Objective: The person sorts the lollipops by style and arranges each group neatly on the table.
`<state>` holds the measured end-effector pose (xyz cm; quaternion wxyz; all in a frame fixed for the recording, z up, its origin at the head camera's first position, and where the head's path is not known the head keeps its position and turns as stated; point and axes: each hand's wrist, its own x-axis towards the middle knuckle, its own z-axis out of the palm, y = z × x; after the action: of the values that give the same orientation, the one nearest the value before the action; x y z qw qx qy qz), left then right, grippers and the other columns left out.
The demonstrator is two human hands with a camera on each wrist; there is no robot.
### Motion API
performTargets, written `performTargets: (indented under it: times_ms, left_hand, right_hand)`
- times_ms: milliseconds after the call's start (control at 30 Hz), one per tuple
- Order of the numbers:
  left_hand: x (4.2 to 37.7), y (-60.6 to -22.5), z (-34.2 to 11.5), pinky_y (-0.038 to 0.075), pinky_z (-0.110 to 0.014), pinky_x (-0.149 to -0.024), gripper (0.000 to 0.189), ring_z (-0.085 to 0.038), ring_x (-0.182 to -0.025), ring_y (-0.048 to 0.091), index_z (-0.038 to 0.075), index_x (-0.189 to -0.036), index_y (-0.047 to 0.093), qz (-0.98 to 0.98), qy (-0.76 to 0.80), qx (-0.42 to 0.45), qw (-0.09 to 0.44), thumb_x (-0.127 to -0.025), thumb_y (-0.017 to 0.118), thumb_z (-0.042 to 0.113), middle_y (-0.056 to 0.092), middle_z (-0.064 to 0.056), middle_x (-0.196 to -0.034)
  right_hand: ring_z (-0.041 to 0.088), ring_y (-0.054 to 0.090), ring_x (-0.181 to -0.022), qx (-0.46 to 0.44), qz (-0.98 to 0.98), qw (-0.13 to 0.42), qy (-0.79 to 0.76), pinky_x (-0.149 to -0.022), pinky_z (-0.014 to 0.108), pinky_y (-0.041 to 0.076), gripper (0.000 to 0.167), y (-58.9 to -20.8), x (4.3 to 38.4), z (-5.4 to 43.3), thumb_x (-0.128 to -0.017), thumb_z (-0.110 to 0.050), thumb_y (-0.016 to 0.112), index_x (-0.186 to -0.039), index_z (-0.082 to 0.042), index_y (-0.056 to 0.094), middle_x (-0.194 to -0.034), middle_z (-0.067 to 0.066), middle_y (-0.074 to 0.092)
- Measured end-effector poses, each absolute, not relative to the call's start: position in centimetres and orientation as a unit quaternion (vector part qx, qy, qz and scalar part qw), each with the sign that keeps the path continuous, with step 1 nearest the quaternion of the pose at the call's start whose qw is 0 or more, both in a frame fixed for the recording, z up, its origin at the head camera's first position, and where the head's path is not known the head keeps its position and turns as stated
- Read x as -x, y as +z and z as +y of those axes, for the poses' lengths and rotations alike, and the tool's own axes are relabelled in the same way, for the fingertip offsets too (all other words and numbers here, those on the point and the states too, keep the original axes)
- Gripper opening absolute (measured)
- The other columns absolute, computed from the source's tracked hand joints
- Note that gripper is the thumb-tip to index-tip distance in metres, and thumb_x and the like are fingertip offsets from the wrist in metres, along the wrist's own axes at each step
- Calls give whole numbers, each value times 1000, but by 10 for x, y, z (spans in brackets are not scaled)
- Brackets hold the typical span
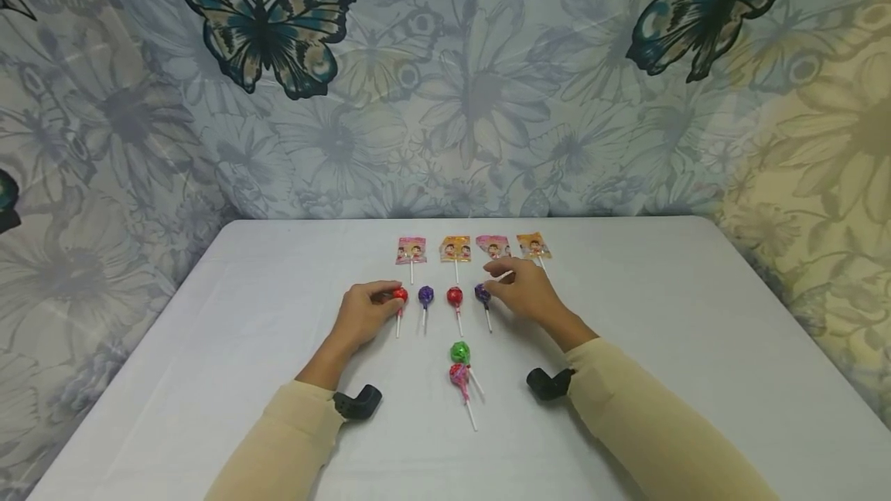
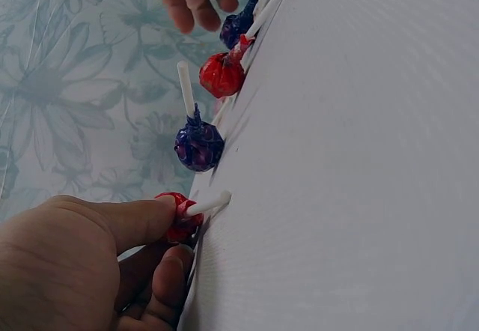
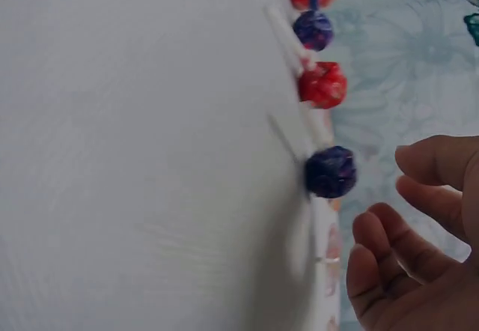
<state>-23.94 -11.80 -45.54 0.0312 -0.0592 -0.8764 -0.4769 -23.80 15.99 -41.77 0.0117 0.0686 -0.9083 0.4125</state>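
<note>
At the left end of a row of wrapped lollipops, my left hand (image 1: 362,315) pinches a red lollipop (image 2: 182,231) by its head between thumb and fingers. My right hand (image 1: 525,291) hovers by the purple lollipop (image 1: 483,294) at the row's right end. In the right wrist view its fingers (image 3: 434,162) are loosely bent, spread and apart from that purple head. Between the hands lie another purple lollipop (image 1: 426,295) and another red lollipop (image 1: 455,297), sticks toward me.
Behind the row lie several flat-wrapped lollipops, pink (image 1: 411,249) and orange (image 1: 455,247); my right hand partly overlaps this back row. Nearer me, a green lollipop (image 1: 460,352) lies against a pink-red lollipop (image 1: 459,374). A white-covered table (image 1: 209,346) meets butterfly-patterned fabric (image 1: 480,138).
</note>
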Motion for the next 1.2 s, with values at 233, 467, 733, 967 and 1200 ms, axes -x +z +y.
performTargets:
  times_ms: [233,467,733,967,1200]
  left_hand:
    - [241,-457,-117,45,-33,-70,28,-18,-78,55,7,-112,73,-875,-479,65,31,-84,75,7,65,-3,-86]
    - [242,-460,-117,46,-33,-70,28,-18,-78,55,8,-111,73,-875,-480,60,30,-84,76,7,65,-3,-85]
    - [242,-460,-117,45,-33,-69,28,-18,-78,55,8,-111,73,-877,-476,56,31,-84,75,7,65,-3,-85]
    - [241,-459,-117,45,-33,-71,28,-19,-79,55,8,-112,73,-878,-475,54,28,-84,75,8,65,-3,-86]
    - [241,-457,-118,45,-33,-70,27,-18,-79,55,7,-111,73,-878,-474,55,30,-84,75,8,66,-4,-88]
  right_hand:
    - [21,62,-89,-120,-895,79,423,-74,39,51,27,-394,217,158,-87,-15,71,-113,-7,70,-108,7,67]
    - [13,61,-83,-178,-869,108,449,-72,35,51,24,-385,191,152,-85,-10,73,-108,-11,72,-103,-3,67]
    - [11,57,-80,-238,-843,117,467,-67,34,51,25,-397,165,141,-82,-3,74,-107,-9,72,-98,-7,65]
    - [11,56,-78,-237,-848,77,467,-65,30,50,27,-418,157,133,-83,-2,73,-108,-10,72,-100,1,66]
    - [14,57,-79,-249,-850,39,462,-65,28,50,26,-429,158,131,-84,-2,72,-110,-6,70,-104,6,66]
